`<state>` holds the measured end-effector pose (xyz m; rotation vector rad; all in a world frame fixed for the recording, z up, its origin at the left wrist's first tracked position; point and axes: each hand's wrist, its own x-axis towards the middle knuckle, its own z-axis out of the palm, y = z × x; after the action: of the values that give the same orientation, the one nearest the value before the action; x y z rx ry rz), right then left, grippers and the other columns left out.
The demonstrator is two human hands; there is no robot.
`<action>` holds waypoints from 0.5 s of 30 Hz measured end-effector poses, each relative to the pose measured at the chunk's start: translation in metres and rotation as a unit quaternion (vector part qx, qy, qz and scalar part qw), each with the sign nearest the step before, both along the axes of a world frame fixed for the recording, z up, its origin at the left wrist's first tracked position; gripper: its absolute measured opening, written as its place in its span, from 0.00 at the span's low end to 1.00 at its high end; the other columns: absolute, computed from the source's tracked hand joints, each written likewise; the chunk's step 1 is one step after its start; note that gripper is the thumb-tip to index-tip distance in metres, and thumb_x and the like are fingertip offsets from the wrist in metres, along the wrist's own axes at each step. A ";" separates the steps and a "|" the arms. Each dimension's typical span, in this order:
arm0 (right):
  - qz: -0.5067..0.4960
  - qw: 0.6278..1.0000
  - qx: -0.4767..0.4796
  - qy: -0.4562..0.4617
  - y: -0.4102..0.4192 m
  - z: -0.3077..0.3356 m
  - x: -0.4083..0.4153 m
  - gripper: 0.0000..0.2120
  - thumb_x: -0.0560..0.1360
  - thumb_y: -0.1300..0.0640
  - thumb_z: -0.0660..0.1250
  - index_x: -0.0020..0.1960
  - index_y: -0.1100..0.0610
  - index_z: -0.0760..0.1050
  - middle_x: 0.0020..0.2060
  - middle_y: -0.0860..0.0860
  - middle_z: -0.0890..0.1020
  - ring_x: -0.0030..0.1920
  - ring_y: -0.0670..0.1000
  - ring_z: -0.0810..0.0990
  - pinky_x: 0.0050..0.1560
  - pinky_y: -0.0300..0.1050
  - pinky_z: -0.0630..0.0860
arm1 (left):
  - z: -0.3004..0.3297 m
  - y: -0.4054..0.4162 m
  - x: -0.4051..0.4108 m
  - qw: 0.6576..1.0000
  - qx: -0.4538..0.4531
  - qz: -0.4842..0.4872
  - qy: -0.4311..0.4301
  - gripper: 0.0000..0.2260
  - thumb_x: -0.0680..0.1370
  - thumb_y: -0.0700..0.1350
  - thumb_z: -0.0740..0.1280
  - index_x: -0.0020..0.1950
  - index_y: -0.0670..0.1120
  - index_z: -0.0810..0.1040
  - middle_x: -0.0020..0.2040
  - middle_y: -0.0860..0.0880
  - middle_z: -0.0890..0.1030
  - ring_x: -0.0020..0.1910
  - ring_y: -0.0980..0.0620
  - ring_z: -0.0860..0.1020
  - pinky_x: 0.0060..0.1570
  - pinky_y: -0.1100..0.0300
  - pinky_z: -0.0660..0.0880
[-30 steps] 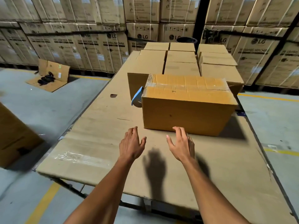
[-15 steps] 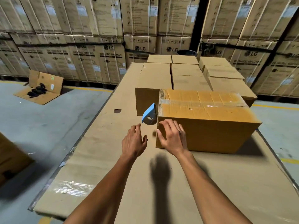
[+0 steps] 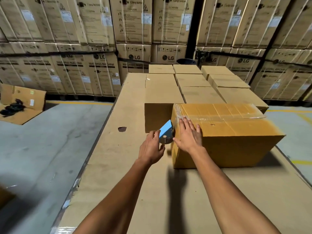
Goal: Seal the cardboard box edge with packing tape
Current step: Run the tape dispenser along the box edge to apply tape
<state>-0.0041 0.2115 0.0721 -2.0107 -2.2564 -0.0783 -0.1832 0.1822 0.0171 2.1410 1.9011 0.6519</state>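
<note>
A brown cardboard box [image 3: 236, 141] sits on the cardboard-covered table [image 3: 128, 174], with clear packing tape [image 3: 219, 118] running along its top seam. A blue tape dispenser [image 3: 166, 135] hangs at the box's near left corner. My left hand [image 3: 152, 147] touches the dispenser with thumb and fingertips around its lower edge. My right hand [image 3: 189, 134] lies flat, fingers spread, on the box's top left corner over the tape end.
Several closed cardboard boxes [image 3: 194, 81] fill the far half of the table, right behind the taped box. Stacked washing machine cartons [image 3: 84, 48] form a wall beyond. A flattened carton [image 3: 18, 105] lies on the grey floor [image 3: 42, 149] at left.
My right hand rose from the box's front corner onto its top and flattened there. My left hand moved forward to the blue dispenser. The camera came closer to the box.
</note>
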 end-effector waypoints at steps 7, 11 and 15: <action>0.036 0.997 -0.062 -0.018 0.014 0.002 0.018 0.47 0.79 0.40 0.65 0.86 0.53 0.40 0.86 0.50 0.41 0.85 0.50 0.41 0.83 0.58 0.43 | -0.006 0.042 0.005 0.999 -0.001 -0.048 0.001 0.35 0.81 0.54 0.75 0.84 0.46 0.65 0.78 0.44 0.71 0.73 0.43 0.75 0.65 0.48 0.83; 0.061 0.994 -0.096 0.006 0.018 0.009 0.032 0.52 0.76 0.41 0.71 0.86 0.51 0.40 0.86 0.47 0.42 0.85 0.48 0.41 0.82 0.53 0.42 | -0.010 0.061 0.011 0.996 -0.009 -0.086 -0.009 0.40 0.81 0.57 0.75 0.87 0.48 0.60 0.83 0.44 0.66 0.78 0.42 0.71 0.74 0.45 0.77; 0.054 0.988 -0.147 0.011 0.024 0.016 0.041 0.56 0.75 0.43 0.74 0.86 0.50 0.37 0.85 0.46 0.39 0.85 0.49 0.39 0.83 0.55 0.44 | -0.019 0.073 0.020 0.991 -0.020 -0.133 -0.019 0.42 0.82 0.58 0.74 0.88 0.51 0.55 0.87 0.46 0.63 0.83 0.42 0.66 0.80 0.42 0.70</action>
<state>0.0371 0.2355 0.0885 -1.9999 -2.4816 0.3032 -0.1634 0.2550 -0.0018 2.2839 1.5557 0.5883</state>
